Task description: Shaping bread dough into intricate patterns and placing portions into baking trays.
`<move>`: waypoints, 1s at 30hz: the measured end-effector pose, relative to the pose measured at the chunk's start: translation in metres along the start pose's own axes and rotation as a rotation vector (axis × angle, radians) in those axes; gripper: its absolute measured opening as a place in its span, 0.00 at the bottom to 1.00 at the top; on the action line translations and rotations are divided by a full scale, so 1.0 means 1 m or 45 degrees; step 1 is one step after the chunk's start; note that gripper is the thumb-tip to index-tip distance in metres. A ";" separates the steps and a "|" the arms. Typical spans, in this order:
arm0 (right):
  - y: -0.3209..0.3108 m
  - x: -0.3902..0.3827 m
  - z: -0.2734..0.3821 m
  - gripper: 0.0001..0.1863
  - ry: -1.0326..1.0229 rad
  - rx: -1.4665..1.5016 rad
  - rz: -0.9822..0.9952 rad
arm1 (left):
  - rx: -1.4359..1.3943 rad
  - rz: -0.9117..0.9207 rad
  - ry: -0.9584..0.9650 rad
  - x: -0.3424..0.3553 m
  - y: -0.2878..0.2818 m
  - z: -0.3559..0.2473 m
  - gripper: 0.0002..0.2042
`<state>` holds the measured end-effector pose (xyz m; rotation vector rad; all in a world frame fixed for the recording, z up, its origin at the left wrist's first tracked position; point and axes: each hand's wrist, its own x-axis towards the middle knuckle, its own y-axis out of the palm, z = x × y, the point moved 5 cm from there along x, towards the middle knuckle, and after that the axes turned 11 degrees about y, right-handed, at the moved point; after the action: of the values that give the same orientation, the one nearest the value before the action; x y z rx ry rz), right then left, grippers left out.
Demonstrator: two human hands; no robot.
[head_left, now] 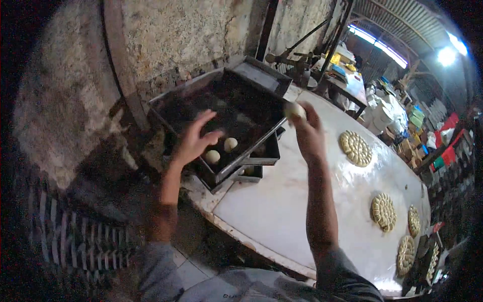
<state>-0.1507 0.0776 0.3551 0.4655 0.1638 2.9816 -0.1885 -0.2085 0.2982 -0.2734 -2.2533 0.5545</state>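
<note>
A deep black baking tray (251, 100) rests tilted on a stack of other trays at the table's left end. Two round pale dough balls, one dough ball (230, 145) beside another dough ball (212, 157), lie in its near corner. My left hand (195, 140) hovers over the tray just left of them, thumb and fingers spread, holding nothing. Past the tray's right corner, my right hand (309, 132) grips a dough ball (295, 110), slightly blurred, between thumb and fingers.
On the pale, shiny table (271, 211) sit several clusters of shaped dough, such as the round cluster (355, 148) and another dough cluster (384, 212). A rough wall (176, 40) stands behind the trays. Farther back, a second table (347, 83) holds assorted items.
</note>
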 end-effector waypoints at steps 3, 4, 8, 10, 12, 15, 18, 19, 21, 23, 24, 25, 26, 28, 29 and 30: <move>0.027 0.040 0.008 0.15 -0.478 -0.880 -0.190 | -0.999 0.021 0.122 -0.052 0.011 -0.059 0.31; 0.039 0.057 -0.024 0.15 -0.195 -1.228 -0.102 | -1.349 0.120 0.280 -0.093 0.024 -0.041 0.29; 0.010 -0.011 -0.059 0.13 -0.574 -1.039 -0.319 | -2.087 0.074 -0.351 -0.184 0.192 -0.046 0.21; -0.098 -0.073 -0.091 0.08 -0.345 -1.074 -0.777 | -1.052 0.351 -0.479 -0.207 0.279 -0.064 0.24; -0.214 -0.161 -0.149 0.09 -0.128 -1.572 -0.993 | -0.450 0.878 -0.137 -0.234 0.348 -0.095 0.25; -0.325 -0.330 -0.175 0.08 0.205 -1.893 -1.195 | 0.158 1.198 0.137 -0.228 0.359 -0.146 0.26; -0.454 -0.462 -0.176 0.08 0.708 -1.985 -1.562 | 0.277 1.166 0.101 -0.213 0.390 -0.150 0.25; -0.474 -0.485 -0.167 0.08 0.817 -1.984 -1.708 | 0.320 1.152 0.112 -0.207 0.402 -0.149 0.25; -0.536 -0.518 -0.182 0.10 0.811 -1.599 -1.877 | 0.393 1.172 0.183 -0.194 0.447 -0.160 0.26; -0.554 -0.478 -0.136 0.13 0.949 -1.777 -1.878 | 0.510 1.132 0.199 -0.187 0.489 -0.173 0.26; -0.575 -0.476 -0.124 0.13 0.981 -1.762 -1.987 | 0.560 1.070 0.202 -0.183 0.508 -0.183 0.26; -0.598 -0.469 -0.112 0.14 1.030 -1.692 -2.039 | 0.618 0.995 0.195 -0.176 0.528 -0.193 0.27; -0.632 -0.470 -0.103 0.15 0.991 -1.655 -2.060 | 0.625 0.998 0.228 -0.173 0.556 -0.207 0.27; -0.670 -0.463 -0.097 0.16 0.894 -1.601 -2.070 | 0.681 0.959 0.031 -0.171 0.574 -0.205 0.25; -0.685 -0.458 -0.098 0.16 0.914 -1.497 -2.086 | 0.702 0.900 -0.065 -0.166 0.576 -0.210 0.22; -0.699 -0.453 -0.100 0.16 0.919 -1.458 -2.085 | 0.734 0.901 -0.052 -0.167 0.583 -0.212 0.22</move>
<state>0.3171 0.6982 0.0385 -0.6162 -0.6913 1.1159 0.0923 0.3092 0.0419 -0.7643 -1.8853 1.5452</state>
